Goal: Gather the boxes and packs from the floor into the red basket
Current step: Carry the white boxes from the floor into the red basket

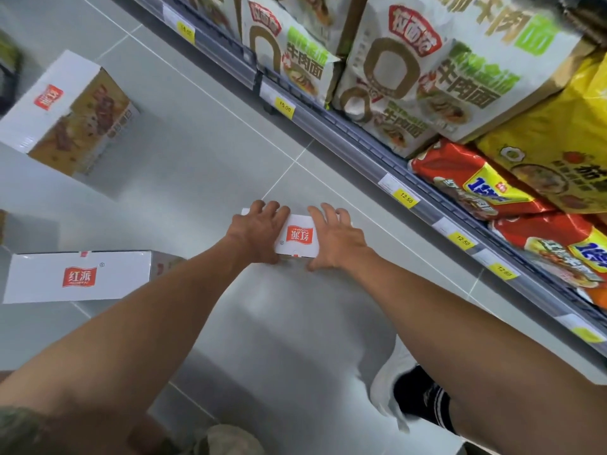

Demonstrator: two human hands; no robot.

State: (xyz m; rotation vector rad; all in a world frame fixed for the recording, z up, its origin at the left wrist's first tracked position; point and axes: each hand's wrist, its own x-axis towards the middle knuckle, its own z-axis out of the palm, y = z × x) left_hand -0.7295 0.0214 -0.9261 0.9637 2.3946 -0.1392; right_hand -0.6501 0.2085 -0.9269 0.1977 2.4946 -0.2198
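Observation:
A white box with a red logo (297,239) lies on the grey tiled floor in the middle of the view. My left hand (259,233) grips its left end, fingers curled over the far edge and thumb at the near edge. My right hand (335,239) grips its right end the same way. A second white box with the same logo (78,277) lies flat on the floor at the left. A third box (70,114), white on top with a food picture on its side, stands further back at the left. The red basket is out of view.
A store shelf (377,159) runs diagonally along the right, with yellow price tags on its edge and packs of noodles (427,67) stacked on it. My right foot in a white shoe (394,379) stands on the floor near the shelf. Bare floor lies between the boxes.

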